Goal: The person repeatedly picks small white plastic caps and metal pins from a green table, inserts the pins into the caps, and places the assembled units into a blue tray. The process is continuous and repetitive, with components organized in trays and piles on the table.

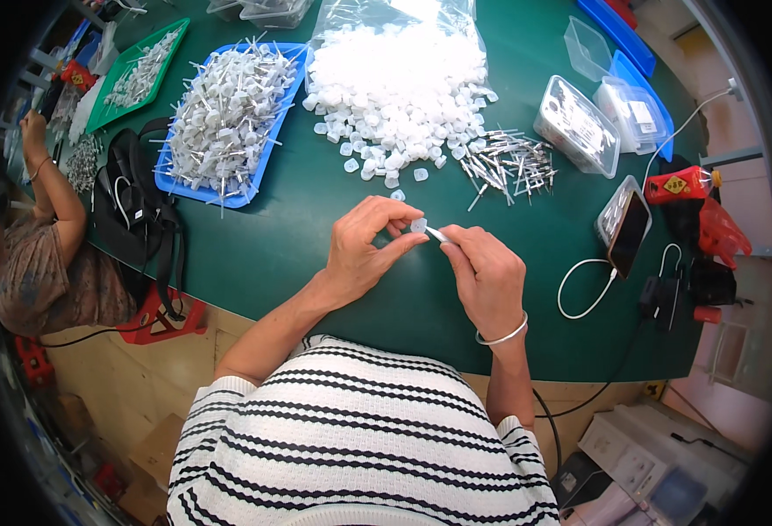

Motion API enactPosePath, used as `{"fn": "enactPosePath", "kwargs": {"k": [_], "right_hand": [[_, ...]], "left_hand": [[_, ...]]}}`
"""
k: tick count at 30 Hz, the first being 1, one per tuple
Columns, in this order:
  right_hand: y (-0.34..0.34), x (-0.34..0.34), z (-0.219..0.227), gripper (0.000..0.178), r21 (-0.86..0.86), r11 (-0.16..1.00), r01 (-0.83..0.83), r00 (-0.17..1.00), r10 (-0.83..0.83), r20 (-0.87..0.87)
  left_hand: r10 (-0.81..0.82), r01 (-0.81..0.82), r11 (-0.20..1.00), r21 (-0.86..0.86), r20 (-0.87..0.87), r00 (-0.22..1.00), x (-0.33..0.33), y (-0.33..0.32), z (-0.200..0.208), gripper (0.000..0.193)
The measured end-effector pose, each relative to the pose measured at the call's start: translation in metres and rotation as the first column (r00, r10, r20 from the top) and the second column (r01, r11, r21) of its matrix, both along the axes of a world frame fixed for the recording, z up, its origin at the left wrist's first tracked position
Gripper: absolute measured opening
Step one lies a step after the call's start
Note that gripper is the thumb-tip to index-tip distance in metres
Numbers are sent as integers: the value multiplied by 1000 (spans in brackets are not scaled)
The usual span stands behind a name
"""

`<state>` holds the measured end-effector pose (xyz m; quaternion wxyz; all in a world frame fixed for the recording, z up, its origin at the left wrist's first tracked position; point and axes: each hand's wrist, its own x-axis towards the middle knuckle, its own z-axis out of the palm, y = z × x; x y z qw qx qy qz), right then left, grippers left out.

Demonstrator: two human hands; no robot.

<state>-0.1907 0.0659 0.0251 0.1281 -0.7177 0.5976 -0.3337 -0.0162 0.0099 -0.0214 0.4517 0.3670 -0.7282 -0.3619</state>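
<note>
Between the thumb and fingertips of my left hand (359,245) is a small translucent white plastic cap (418,225). My right hand (491,270) pinches a slim pale rod (437,234), its tip meeting the cap. Just beyond my hands, a heap of similar white caps (394,105) spills from a clear plastic bag (456,17). To its right lies a loose pile of thin metal rods (522,162). On the left, a blue tray (165,182) is piled high with caps that have rods stuck in them.
A green tray (96,123) of similar pieces and a black bag (131,188) are at the left, near another person (57,272). Clear plastic boxes (579,127), a phone (629,235) with a white cable (570,307) and a red bottle (679,185) occupy the right side.
</note>
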Motion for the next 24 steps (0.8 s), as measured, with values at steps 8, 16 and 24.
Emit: {"fn": "enactPosePath", "kwargs": {"k": [8, 16, 24], "right_hand": [[-1, 4, 4, 13, 16, 1000, 10, 994, -9, -111], [1, 6, 7, 12, 12, 1000, 14, 982, -11, -191], [1, 9, 2, 11, -11, 1000, 7, 981, -10, -196]], "left_hand": [[0, 2, 998, -65, 25, 1000, -1, 1, 0, 29], [13, -7, 992, -126, 47, 999, -2, 2, -2, 29], [30, -18, 980, -198, 62, 998, -2, 3, -6, 30]]}}
